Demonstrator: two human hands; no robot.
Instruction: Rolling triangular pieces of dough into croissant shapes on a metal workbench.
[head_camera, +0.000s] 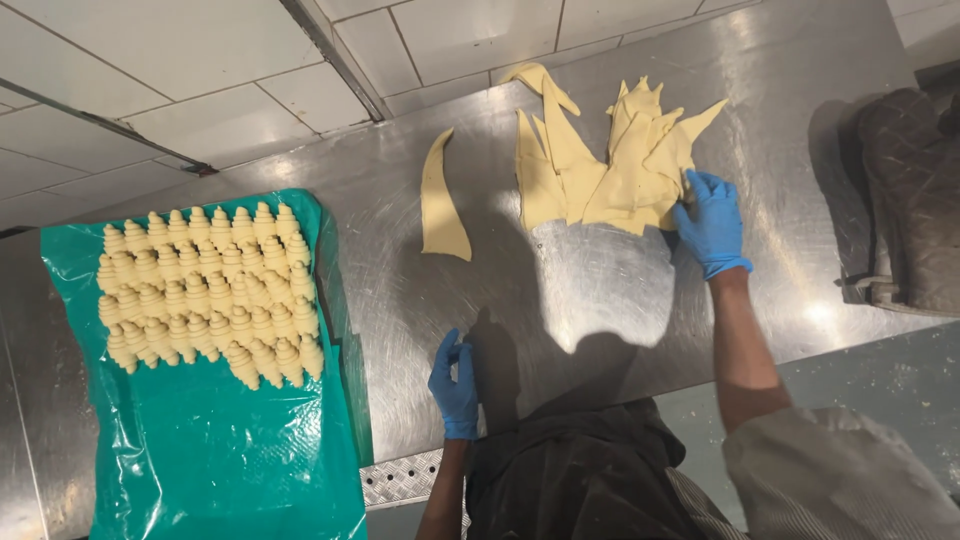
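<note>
Dough triangles (600, 165) piled at back of steel table (590, 300), one strip (442, 200) apart; right hand (712, 222) pinching pile edge. Left hand (456, 388) open, flat on table, empty. Approx. half done: rolled croissants (205, 290) in rows on green sheet (220, 450), pile not yet rolled.

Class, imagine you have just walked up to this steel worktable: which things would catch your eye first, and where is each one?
First, the rows of rolled raw croissants on a green plastic sheet at the left of the steel table. Next, the heap of cut dough triangles at the far middle, where the right hand in a blue glove touches its edge; one dough strip lies apart to its left. The gloved left hand rests flat near the table's front edge.
</note>
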